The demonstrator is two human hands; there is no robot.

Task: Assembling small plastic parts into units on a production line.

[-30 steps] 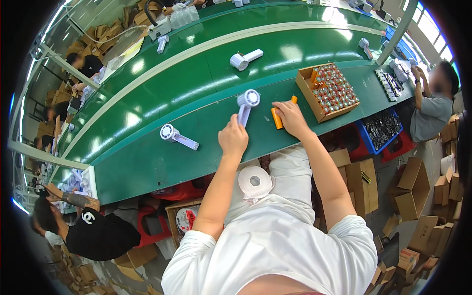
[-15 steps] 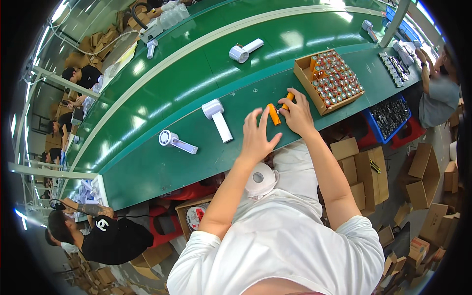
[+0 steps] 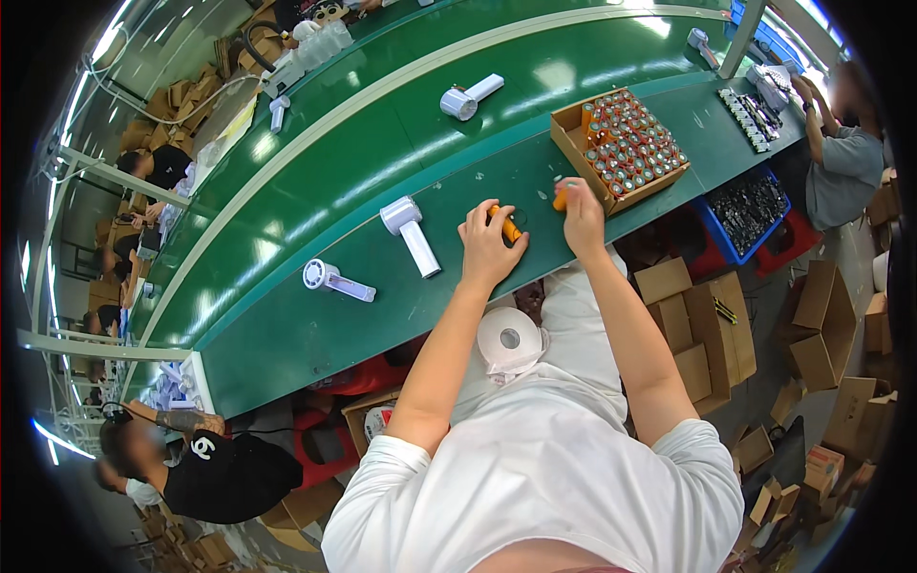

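Head view: left hand point(image 3: 487, 250) closes round an orange cylinder point(image 3: 511, 230), right hand point(image 3: 585, 224) grips another point(image 3: 560, 201).

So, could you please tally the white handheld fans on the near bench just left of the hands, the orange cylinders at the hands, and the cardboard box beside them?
White handheld fans: 2
Orange cylinders: 2, one at each hand
Cardboard box: 1
Total: 5

An orange cylindrical battery point(image 3: 511, 230) lies aslant on the green surface point(image 3: 287, 329), partly covered by the left hand's fingers point(image 3: 473, 229). Right of it, apart, a second orange cylindrical battery point(image 3: 560, 200), blurred and mostly hidden, is gripped in the right hand's fingers point(image 3: 580, 198).
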